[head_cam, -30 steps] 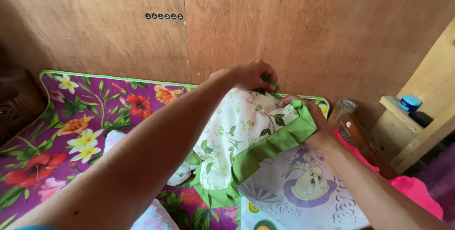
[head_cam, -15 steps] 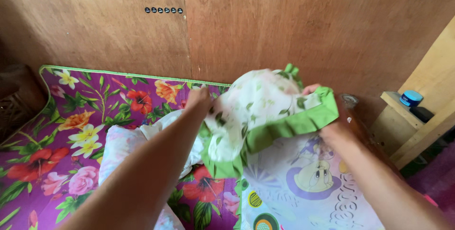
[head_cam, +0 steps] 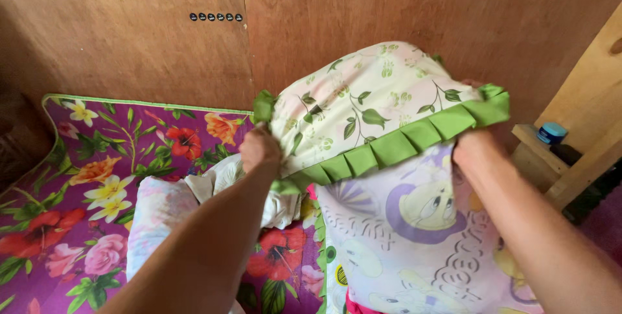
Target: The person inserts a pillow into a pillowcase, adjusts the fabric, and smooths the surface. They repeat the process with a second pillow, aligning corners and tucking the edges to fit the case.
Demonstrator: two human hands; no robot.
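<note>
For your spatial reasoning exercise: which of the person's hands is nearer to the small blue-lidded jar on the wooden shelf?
The right hand. It grips the pillowcase's green frill just left of the blue-lidded jar; the left hand holds the opposite end, much farther away.

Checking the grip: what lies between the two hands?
In the head view, the pillowcase's green frill spans from left hand to right hand, with the cartoon pillow just beneath it.
</note>
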